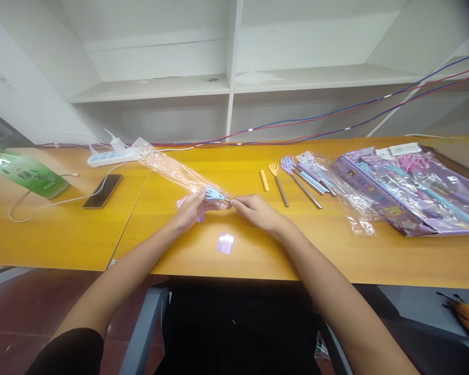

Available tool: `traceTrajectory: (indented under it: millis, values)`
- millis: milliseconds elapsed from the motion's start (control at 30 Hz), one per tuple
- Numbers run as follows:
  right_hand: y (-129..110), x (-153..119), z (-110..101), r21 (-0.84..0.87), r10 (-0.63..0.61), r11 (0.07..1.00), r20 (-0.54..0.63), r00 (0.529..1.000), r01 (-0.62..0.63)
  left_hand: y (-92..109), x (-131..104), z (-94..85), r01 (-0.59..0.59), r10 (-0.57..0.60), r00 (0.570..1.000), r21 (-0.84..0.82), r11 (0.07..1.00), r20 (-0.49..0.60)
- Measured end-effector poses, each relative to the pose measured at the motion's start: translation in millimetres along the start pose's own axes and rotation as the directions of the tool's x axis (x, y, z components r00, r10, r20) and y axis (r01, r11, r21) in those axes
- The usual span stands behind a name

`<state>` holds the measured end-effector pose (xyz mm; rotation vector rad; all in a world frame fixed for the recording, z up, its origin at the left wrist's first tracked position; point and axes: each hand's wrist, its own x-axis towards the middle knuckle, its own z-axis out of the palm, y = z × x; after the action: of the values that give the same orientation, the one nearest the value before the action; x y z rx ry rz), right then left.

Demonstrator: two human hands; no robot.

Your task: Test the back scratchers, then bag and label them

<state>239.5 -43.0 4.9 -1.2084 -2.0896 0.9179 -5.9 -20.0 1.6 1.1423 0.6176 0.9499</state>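
My left hand (193, 209) is closed around the mouth end of a long clear plastic sleeve (172, 169), which stretches away toward the back left. Inside or just at its opening shows the light-blue claw head of a back scratcher (214, 194); how far it is in I cannot tell. With thumb and finger, my right hand (256, 211) pinches the scratcher's thin metal shaft near the head. Partly under my left hand lies a purple card (200, 216), and closer to me is another small purple card (225, 243).
To the right lie a yellow stick (264, 180), a yellow back scratcher (279, 185), purple ones (303, 182) and a purple display box (398, 208) of wrapped scratchers. A phone (103, 191), power strip (113, 156) and green bottle (27, 172) are at left.
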Motion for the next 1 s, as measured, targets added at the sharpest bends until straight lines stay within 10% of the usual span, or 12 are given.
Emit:
traceTrajectory:
  millis: [433, 1000]
  values:
    - [-3.1, 2.3, 9.9, 0.092, 0.007, 0.996, -0.052, 0.999, -0.003, -18.3, 3.6, -0.9, 0.000, -0.003, 1.000, 0.196, 0.981, 0.016]
    - [11.9, 4.5, 0.4, -0.077, -0.015, 0.997, -0.161, 0.987, 0.003, 19.7, 9.6, -17.0, -0.214, 0.224, 0.909, 0.070, 0.974, -0.352]
